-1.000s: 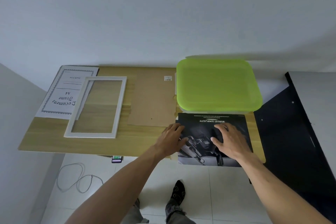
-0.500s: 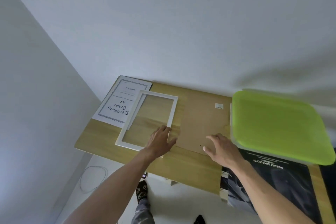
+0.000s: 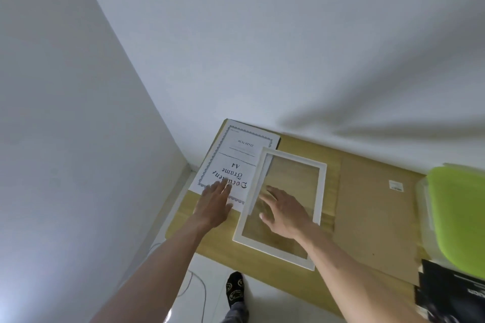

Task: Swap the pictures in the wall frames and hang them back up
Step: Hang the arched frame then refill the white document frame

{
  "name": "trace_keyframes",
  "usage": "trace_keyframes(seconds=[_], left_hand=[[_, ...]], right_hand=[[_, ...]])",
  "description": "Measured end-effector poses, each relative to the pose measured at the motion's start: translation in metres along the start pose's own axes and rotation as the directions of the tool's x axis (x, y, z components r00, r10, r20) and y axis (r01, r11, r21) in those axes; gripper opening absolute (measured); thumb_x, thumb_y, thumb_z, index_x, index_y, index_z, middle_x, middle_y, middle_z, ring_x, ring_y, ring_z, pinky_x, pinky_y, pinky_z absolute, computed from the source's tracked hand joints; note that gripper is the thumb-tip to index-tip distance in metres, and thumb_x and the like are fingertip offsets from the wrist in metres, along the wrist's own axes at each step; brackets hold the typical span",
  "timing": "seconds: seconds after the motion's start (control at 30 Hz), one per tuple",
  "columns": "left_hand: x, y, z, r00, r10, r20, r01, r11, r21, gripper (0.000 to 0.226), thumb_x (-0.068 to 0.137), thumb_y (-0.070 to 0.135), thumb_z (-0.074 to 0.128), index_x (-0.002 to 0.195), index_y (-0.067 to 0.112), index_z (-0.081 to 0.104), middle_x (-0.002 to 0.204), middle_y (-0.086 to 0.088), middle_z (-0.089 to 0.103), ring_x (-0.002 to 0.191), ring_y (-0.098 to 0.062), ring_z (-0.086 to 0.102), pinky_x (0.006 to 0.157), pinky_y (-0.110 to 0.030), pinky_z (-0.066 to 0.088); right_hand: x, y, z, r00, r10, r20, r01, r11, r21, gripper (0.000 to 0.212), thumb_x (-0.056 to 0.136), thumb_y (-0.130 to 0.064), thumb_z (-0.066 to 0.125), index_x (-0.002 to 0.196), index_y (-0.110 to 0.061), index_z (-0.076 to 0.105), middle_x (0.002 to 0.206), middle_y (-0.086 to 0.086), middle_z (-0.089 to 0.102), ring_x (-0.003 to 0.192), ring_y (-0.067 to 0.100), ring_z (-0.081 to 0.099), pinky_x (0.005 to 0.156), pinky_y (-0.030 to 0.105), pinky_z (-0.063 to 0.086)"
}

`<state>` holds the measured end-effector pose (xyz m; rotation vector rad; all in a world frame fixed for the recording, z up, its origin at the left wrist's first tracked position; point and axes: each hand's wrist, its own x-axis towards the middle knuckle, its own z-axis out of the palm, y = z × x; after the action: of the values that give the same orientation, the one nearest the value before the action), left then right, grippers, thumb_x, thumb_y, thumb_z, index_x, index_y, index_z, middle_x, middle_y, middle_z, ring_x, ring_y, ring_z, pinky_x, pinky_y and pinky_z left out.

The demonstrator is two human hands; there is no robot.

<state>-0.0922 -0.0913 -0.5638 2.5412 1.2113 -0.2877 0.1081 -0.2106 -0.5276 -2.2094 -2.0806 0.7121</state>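
A white picture frame (image 3: 321, 191) with clear glazing lies flat on the wooden table (image 3: 296, 143). My right hand (image 3: 284, 211) rests flat on its glazing, fingers spread. Left of the frame lies a white "Document Frame A4" sheet (image 3: 236, 158) with a scalloped border, its right edge tucked under the frame. My left hand (image 3: 215, 203) lies flat on the sheet's near corner, fingers together and extended. A brown backing board (image 3: 375, 217) lies right of the frame. A dark printed picture (image 3: 451, 294) sits at the table's near right edge.
A lime-green lidded clear box (image 3: 459, 217) stands on the right of the table. White walls meet in a corner behind the table's left end. Below are a white tiled floor, a thin cable (image 3: 199, 288) and my socked foot (image 3: 236, 287).
My view has swung left. Both hands moved left: the left from the frame's near edge onto the document sheet, the right from the backing board onto the frame's glazing.
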Motion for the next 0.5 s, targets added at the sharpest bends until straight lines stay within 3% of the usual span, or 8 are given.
trace_keyframes(seconds=[0.1, 0.2, 0.37, 0.5], left_hand=[[0.004, -0.025, 0.006, 0.995, 0.023, 0.096, -0.029, 0.998, 0.063, 0.069, 0.102, 0.043, 0.038, 0.156, 0.015, 0.005, 0.164, -0.002, -0.004, 0.151, -0.023, 0.001, 0.123, -0.043, 0.005], [0.006, -0.040, 0.011, 0.989, 0.051, 0.136, -0.062, 0.995, 0.078, 0.070, 0.102, 0.047, 0.034, 0.156, 0.018, 0.000, 0.163, 0.001, -0.008, 0.151, -0.020, -0.005, 0.123, -0.043, 0.000], [0.007, -0.049, 0.015, 0.993, 0.100, 0.070, -0.104, 0.993, 0.060, 0.072, 0.099, 0.052, 0.038, 0.156, 0.018, 0.009, 0.164, 0.001, 0.001, 0.151, -0.020, 0.003, 0.123, -0.043, 0.004], [0.010, -0.051, 0.018, 0.991, 0.133, 0.026, -0.134, 0.990, 0.039, 0.070, 0.097, 0.053, 0.044, 0.153, 0.017, 0.023, 0.163, -0.001, 0.016, 0.149, -0.023, 0.016, 0.121, -0.042, 0.010]], right_hand=[[0.030, -0.028, 0.009, 0.996, -0.082, 0.018, 0.083, 0.995, -0.062, 0.056, 0.102, -0.039, 0.046, 0.153, -0.020, 0.032, 0.166, 0.003, 0.015, 0.151, 0.022, 0.018, 0.122, 0.041, 0.021], [0.050, -0.044, 0.017, 0.992, -0.103, 0.069, 0.111, 0.985, -0.129, 0.057, 0.103, -0.037, 0.042, 0.154, -0.015, 0.028, 0.166, 0.005, 0.014, 0.153, 0.022, 0.012, 0.123, 0.043, 0.014], [0.056, -0.042, 0.016, 0.993, -0.099, 0.070, 0.112, 0.969, -0.218, 0.047, 0.102, -0.034, 0.043, 0.142, -0.010, 0.045, 0.153, 0.006, 0.039, 0.147, 0.021, 0.027, 0.120, 0.042, 0.021], [0.055, -0.030, 0.014, 0.993, -0.089, 0.081, 0.105, 0.967, -0.230, 0.043, 0.100, -0.033, 0.046, 0.137, -0.013, 0.050, 0.149, 0.003, 0.044, 0.143, 0.021, 0.033, 0.118, 0.040, 0.024]])
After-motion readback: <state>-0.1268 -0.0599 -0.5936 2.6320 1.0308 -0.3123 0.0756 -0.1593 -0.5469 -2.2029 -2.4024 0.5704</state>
